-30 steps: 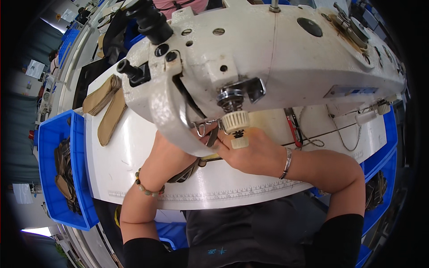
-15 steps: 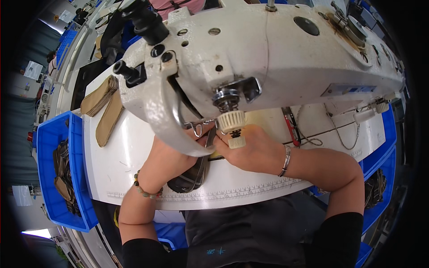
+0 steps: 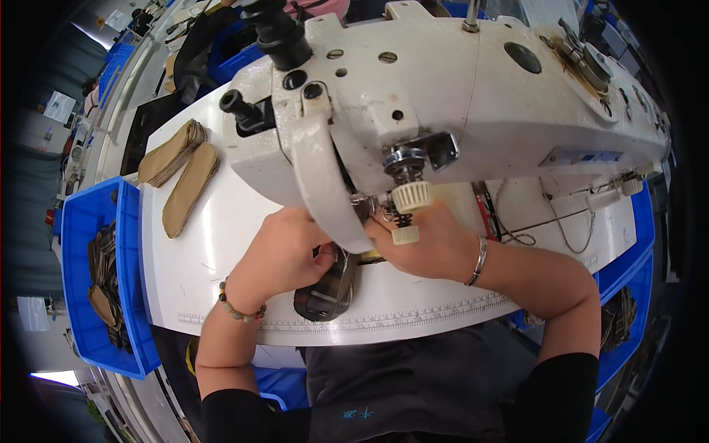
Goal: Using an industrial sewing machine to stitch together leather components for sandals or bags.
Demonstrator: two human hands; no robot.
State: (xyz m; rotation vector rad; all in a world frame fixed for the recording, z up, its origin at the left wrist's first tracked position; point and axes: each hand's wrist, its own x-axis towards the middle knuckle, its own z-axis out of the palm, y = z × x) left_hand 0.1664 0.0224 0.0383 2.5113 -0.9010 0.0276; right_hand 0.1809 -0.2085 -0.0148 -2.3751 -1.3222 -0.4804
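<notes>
A dark shoe upper [image 3: 321, 295] with a toothed, zipper-like edge lies on the white table below the needle area of a sewing machine [image 3: 354, 96]. My left hand [image 3: 284, 251] is at its left side, fingers curled in and thumb bent against the upper's edge. My right hand [image 3: 432, 240] is on the right of the needle area. Its fingertips come together at the upper's far end, partly hidden behind the machine's tension knob [image 3: 412, 196] and white curved lever guard [image 3: 325, 177].
Tan sole-shaped pieces [image 3: 190, 190] lie stacked at the table's left. A blue bin [image 3: 133, 362] with dark pieces stands at the left edge, another blue bin [image 3: 646, 295] at the right. Red-handled snips [image 3: 486, 213] and a cord [image 3: 569, 240] lie right of my right hand.
My left fingers have drawn back from the needle area and curled beside the upper. My right hand stays near the needle. The view has shifted, so the machine appears farther right.
</notes>
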